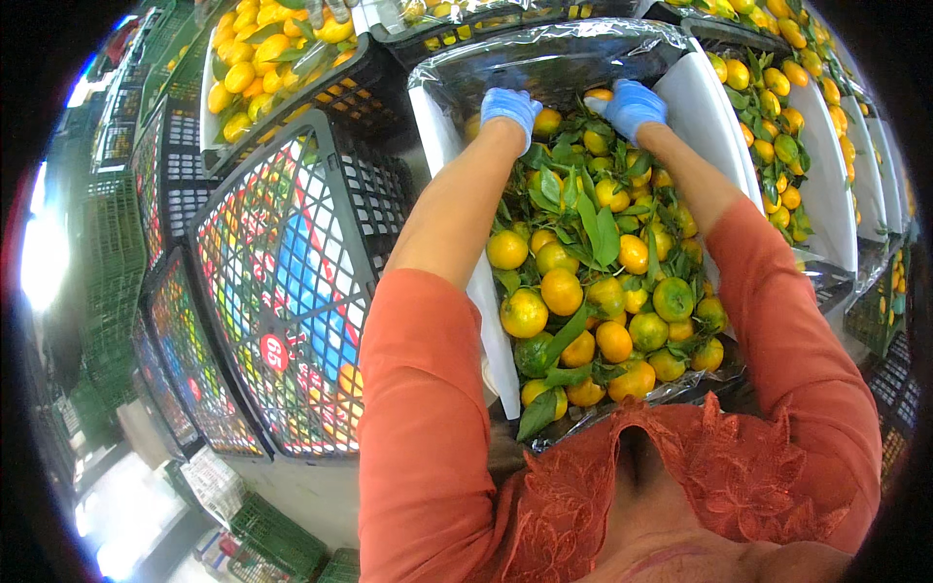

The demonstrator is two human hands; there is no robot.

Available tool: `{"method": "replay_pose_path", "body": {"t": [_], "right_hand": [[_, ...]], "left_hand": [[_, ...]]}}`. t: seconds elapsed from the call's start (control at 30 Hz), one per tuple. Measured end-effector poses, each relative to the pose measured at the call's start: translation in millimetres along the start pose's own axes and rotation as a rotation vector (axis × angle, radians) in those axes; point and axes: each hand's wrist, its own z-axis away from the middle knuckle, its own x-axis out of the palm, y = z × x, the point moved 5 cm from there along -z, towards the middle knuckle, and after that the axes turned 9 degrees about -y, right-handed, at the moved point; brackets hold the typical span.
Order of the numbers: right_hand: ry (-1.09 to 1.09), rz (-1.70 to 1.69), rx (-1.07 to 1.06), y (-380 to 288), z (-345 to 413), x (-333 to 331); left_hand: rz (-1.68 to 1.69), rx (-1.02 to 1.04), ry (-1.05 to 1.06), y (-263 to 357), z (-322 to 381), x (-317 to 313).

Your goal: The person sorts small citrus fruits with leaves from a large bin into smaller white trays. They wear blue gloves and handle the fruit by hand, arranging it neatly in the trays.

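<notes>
Ahead of me stands a black plastic crate (543,80) with a clear film liner and white side sheets (707,124), filled with yellow-orange and greenish mandarins (561,291) and their green leaves (601,233). My left hand (510,113), in a blue glove, reaches to the crate's far end beside a mandarin (547,122). Its fingers are curled and partly hidden, so a grip cannot be made out. At the far right corner my right hand (633,111), gloved in blue too, has its thumb and fingers around a mandarin (599,95).
At upper left, another black crate (379,69) holds yellow-orange fruit (255,65), with a grey-gloved hand (328,11) of another person above it. Black mesh crates (321,182) with printed sheets stand at left. More lined fruit crates (824,160) run along the right. Green crates (277,535) lie below.
</notes>
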Motion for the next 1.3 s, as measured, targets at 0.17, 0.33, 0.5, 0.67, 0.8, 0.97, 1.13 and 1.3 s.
{"method": "replay_pose_path", "body": {"t": [0.17, 0.33, 0.5, 0.67, 0.8, 0.97, 1.13, 1.3], "right_hand": [[-0.572, 0.015, -0.35, -6.4, 58.1, -40.7], [-0.36, 0.363, -0.39, -14.3, -3.2, 17.8], [-0.379, 0.738, -0.266, -17.3, -23.5, 62.2], [-0.237, 0.352, -0.341, -17.8, 31.9, 30.9], [-0.308, -0.249, -0.453, 9.2, 41.8, 33.9], [-0.54, -0.679, -0.661, 6.3, 47.8, 19.4], [-1.028, -0.579, -0.723, -15.7, 131.9, -39.6], [-0.651, -0.66, -0.768, -17.7, 97.0, -40.5]], "left_hand": [[0.024, -0.021, -0.053, -2.7, 12.7, -0.5], [-0.011, 0.008, -0.013, -3.3, -3.8, 3.3], [0.015, 0.007, -0.02, -2.1, -8.4, -0.2], [-0.011, -0.003, -0.048, -6.9, -3.0, 13.3], [-0.014, 0.008, -0.036, -4.6, -7.8, 6.8], [-0.019, 0.011, -0.05, -1.4, -5.5, -2.5], [0.041, -0.017, -0.064, -8.5, -7.0, 11.6], [0.035, -0.01, -0.016, -4.3, -7.3, 5.1]]}}
